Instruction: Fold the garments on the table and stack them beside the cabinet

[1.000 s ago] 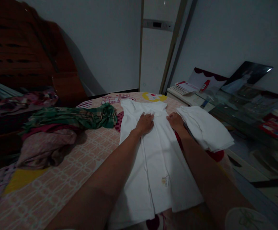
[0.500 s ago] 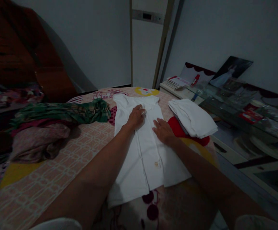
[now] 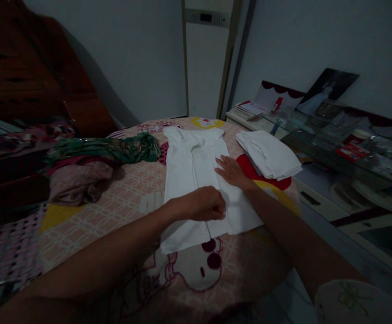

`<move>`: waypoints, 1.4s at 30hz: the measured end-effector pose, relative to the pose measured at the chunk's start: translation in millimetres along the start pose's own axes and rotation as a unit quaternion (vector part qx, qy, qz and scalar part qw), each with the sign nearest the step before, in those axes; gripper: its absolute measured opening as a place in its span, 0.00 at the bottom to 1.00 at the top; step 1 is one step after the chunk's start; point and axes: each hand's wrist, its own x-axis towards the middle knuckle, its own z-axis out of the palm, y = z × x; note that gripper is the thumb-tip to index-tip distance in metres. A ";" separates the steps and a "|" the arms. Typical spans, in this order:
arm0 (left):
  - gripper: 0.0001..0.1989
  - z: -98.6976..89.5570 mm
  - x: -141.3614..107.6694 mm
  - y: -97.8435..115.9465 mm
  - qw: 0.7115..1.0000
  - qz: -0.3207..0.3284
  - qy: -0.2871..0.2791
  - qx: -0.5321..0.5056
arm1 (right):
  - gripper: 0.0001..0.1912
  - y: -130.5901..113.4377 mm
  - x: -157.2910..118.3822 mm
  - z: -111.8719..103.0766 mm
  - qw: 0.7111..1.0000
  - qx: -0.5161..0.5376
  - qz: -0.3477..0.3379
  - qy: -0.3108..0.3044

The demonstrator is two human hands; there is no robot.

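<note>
I judge the shirt [image 3: 200, 167] light, soft; grip by hem [image 3: 186, 244]. Left hand [image 3: 209, 204]: fingers curled, contents unclear. Right hand [image 3: 231, 172]: fingers spread.

White cloth garment [image 3: 178, 173] | laid flat, far end narrower, near hem flared wider | two long edges run down its middle | shallow creases at far end | on pink patterned fabric cover [image 3: 131, 189]
</note>
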 end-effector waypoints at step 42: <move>0.19 2.1 -68.6 17.6 0.984 -0.108 -0.094 0.103 | 0.09 -49.7 -86.4 -110.7 0.935 0.195 -0.055 -0.291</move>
